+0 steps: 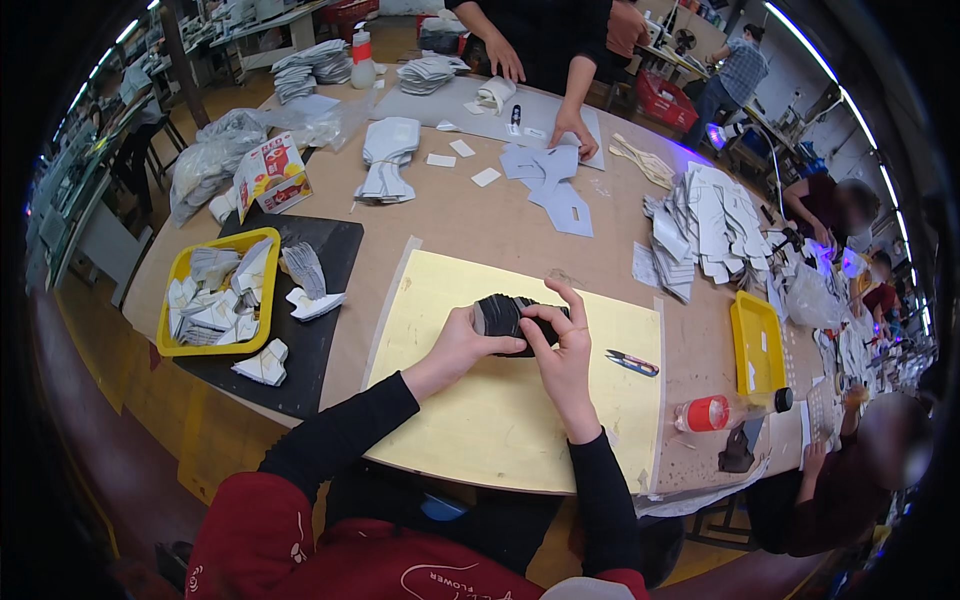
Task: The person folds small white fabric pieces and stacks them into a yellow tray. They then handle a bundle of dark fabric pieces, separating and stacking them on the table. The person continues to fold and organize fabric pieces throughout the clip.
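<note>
Above a yellow sheet (pixel 450 420) taped to the table, both my hands hold a stack of small black cut pieces (pixel 500 314). My left hand (pixel 462 338) grips its left end, thumb along the near side. The fingers of my right hand (pixel 562 355) close on the right end, with the index finger raised. What the pieces are made of cannot be made out. To the right of my right hand, a pair of small thread snips (pixel 632 362) lies on the yellow sheet.
Left, a yellow basket (pixel 272 290) of white pieces stands on a black mat (pixel 335 245). Right are a yellow tray (pixel 742 345), a bottle with a red label (pixel 708 413) and stacked white pieces (pixel 700 225). Across the table, a co-worker's hand (pixel 572 130) touches grey-blue templates (pixel 560 190).
</note>
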The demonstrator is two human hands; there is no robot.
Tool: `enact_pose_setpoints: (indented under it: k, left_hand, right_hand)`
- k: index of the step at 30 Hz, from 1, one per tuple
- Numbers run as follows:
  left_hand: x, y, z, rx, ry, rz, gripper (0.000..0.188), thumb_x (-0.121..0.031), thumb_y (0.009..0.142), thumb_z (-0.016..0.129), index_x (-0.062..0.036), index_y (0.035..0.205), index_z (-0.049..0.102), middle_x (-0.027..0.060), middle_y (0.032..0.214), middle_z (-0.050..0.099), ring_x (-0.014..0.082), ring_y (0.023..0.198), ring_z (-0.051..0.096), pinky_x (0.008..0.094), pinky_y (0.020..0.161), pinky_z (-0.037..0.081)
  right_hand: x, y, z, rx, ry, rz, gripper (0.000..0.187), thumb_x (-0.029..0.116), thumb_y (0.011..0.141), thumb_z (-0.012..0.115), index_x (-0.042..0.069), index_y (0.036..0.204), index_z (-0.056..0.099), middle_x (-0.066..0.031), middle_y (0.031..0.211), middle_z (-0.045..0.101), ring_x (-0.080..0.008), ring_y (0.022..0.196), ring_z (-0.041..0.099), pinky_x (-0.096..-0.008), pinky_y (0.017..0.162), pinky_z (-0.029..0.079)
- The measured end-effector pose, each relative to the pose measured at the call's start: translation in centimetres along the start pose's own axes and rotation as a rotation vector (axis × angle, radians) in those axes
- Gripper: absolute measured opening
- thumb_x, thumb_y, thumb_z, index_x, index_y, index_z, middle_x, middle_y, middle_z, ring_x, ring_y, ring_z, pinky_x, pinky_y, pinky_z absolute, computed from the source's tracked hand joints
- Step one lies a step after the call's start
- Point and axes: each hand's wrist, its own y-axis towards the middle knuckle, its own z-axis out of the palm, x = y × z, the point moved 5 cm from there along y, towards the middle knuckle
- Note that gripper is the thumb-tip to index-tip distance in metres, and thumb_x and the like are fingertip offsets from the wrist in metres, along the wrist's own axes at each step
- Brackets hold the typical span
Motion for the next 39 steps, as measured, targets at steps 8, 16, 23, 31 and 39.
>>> enact_pose_setpoints:
  k: [8,16,23,31,39]
  left_hand:
    - [-0.3,-0.2,0.1,0.006,0.009,0.01,0.036,-0.002,0.072,0.078,0.0025,0.104,0.063,0.0059,0.097,0.066,0.0118,0.088,0.063,0.0266,0.079,0.051]
    - [-0.2,-0.2,-0.1,-0.012,0.034,0.008,0.037,-0.003,0.071,0.078,0.0019,0.104,0.063,0.005,0.096,0.066,0.0113,0.087,0.062,0.027,0.079,0.05]
    - [-0.4,-0.3,0.2,0.006,0.02,0.018,0.037,-0.004,0.072,0.078,0.0019,0.105,0.062,0.005,0.096,0.066,0.0113,0.088,0.062,0.0269,0.08,0.05]
    - [-0.4,-0.2,0.2,0.023,0.0,0.011,0.036,-0.005,0.074,0.077,0.0019,0.105,0.062,0.0053,0.096,0.065,0.0112,0.088,0.062,0.0262,0.08,0.05]
    - [0.6,-0.3,0.1,0.002,-0.024,-0.019,0.034,-0.007,0.077,0.074,0.0001,0.106,0.059,0.0039,0.096,0.064,0.0099,0.087,0.061,0.0254,0.077,0.05]
  right_hand:
    - [0.3,0.0,0.0,0.005,0.034,0.022,0.012,0.002,0.079,0.068,-0.001,0.091,0.067,-0.0108,0.127,0.053,-0.0167,0.088,0.064,-0.0265,0.074,0.052]
    - [0.2,0.0,-0.1,-0.046,0.002,0.02,0.011,0.001,0.081,0.066,0.0,0.091,0.068,-0.013,0.13,0.05,-0.021,0.09,0.065,-0.0302,0.076,0.053]
    - [0.2,0.0,0.0,0.018,-0.013,-0.037,0.012,0.001,0.08,0.067,0.001,0.092,0.068,-0.014,0.13,0.049,-0.0224,0.089,0.065,-0.0307,0.076,0.052]
    - [0.3,0.0,0.1,0.011,0.034,0.021,0.012,0.002,0.077,0.069,0.0,0.089,0.068,-0.0117,0.128,0.051,-0.0187,0.089,0.063,-0.0277,0.075,0.051]
    - [-1.2,-0.2,0.0,-0.106,-0.047,0.003,0.047,-0.001,0.079,0.064,-0.001,0.122,0.044,-0.0148,0.125,0.046,-0.0244,0.11,0.05,-0.0322,0.093,0.042]
